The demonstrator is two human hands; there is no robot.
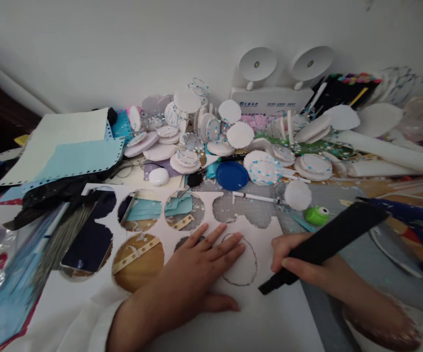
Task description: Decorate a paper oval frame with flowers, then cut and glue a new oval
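Left hand (202, 261), fingers spread, presses much-cut foam board (273, 322); outlined disc (243, 268) remains in place (right hand's (317, 275) fingers clasp black cutter (339, 233)).

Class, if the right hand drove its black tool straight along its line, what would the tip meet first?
Probably the left thumb, just across the white board. Depth is unclear, so if the black tool slants downward, the board may come first.

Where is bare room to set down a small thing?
Bare: the near white sheet, below the left hand and black tool; a grey mat strip between sheet and right forearm. Crowded: towards the wall, heaped with white discs.
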